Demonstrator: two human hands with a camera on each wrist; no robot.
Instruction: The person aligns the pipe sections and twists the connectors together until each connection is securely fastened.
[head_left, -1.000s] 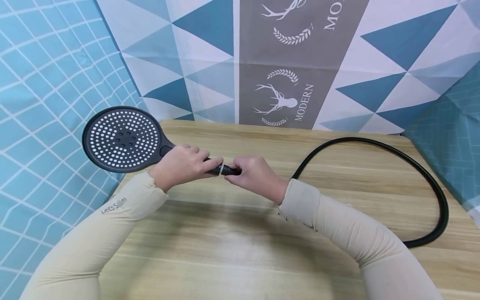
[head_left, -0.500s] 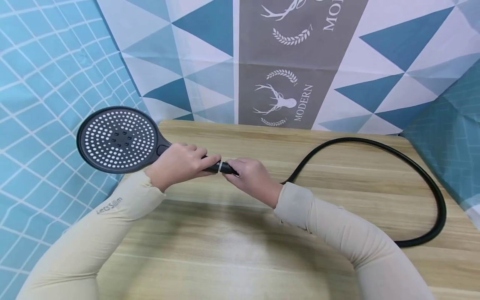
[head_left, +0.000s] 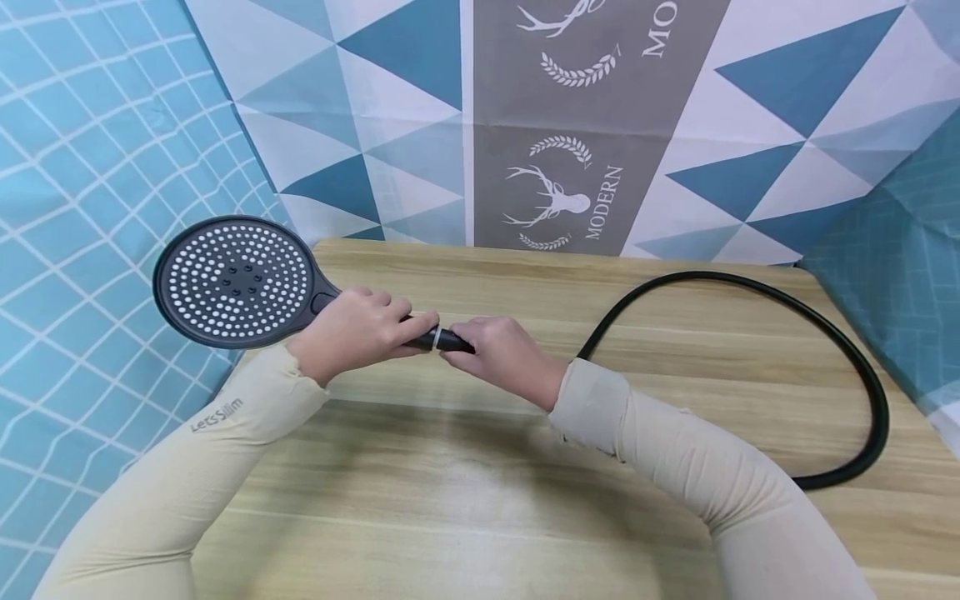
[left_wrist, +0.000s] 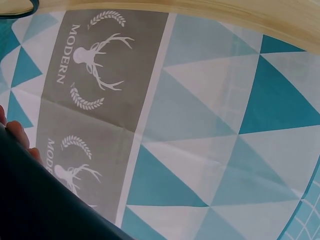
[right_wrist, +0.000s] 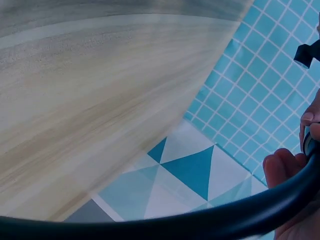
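Note:
In the head view, a black round shower head [head_left: 236, 283] with pale nozzles faces up at the left. My left hand [head_left: 360, 332] grips its handle, fingers wrapped over the top. At the handle's lower end, a pale ring [head_left: 437, 337] separates it from the black hose end [head_left: 453, 341]. My right hand [head_left: 504, 354] pinches that hose end between thumb and fingers. The black hose [head_left: 862, 358] loops out to the right behind my right forearm. The right wrist view has the hose [right_wrist: 200, 220] across the bottom, beneath curled fingers [right_wrist: 280, 167].
A wood-grain table [head_left: 450, 517] lies under both hands. Behind it hangs a patterned backdrop [head_left: 412, 125] of triangles and deer prints. Blue tiled sheets [head_left: 75, 208] flank both sides. A small dark piece [right_wrist: 305, 55] at the right wrist view's edge is unclear.
Both hands, with the shower head and hose end, have shifted slightly left, mostly in the first half second. The grips look the same, and the hose loop moved a little left.

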